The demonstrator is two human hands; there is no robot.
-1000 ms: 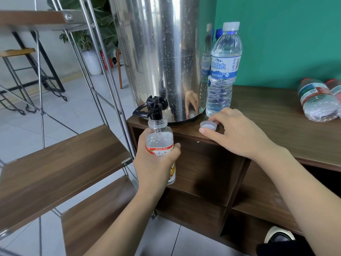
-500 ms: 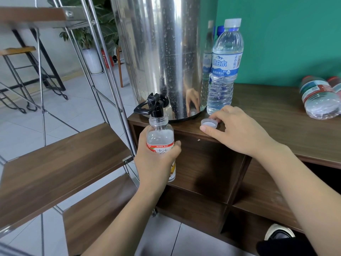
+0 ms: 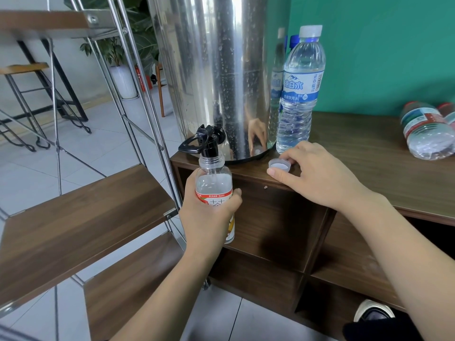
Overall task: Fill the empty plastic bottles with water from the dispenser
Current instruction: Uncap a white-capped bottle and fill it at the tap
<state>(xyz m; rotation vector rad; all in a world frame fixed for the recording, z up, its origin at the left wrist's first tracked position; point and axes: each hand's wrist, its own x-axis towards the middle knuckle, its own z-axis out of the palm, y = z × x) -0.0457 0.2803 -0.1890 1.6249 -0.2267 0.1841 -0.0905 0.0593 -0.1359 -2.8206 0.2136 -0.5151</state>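
**Bottle under the tap, cap on the counter**

Fingers (image 3: 231, 200) of my left hand (image 3: 208, 217) wrap round the small clear bottle (image 3: 214, 183), grasping it at its red-and-white label. I hold it upright, its open neck right beneath the black tap (image 3: 205, 141) of the steel dispenser (image 3: 216, 70). Water shows inside the bottle, up to about its shoulder.

My right hand (image 3: 317, 175) lies on the counter (image 3: 369, 153), thumb and curled forefinger pinching the loose white cap (image 3: 279, 164), which sits open side up at the counter's front edge.

Just behind that hand I see a tall capped bottle (image 3: 301, 94) with a blue label, standing upright beside the dispenser and filled with water. Far to the right, two more bottles (image 3: 428, 134) lie on their sides on the counter against the green wall (image 3: 381, 52). Left of the dispenser stands a metal-framed shelf (image 3: 81, 217) with wooden boards.
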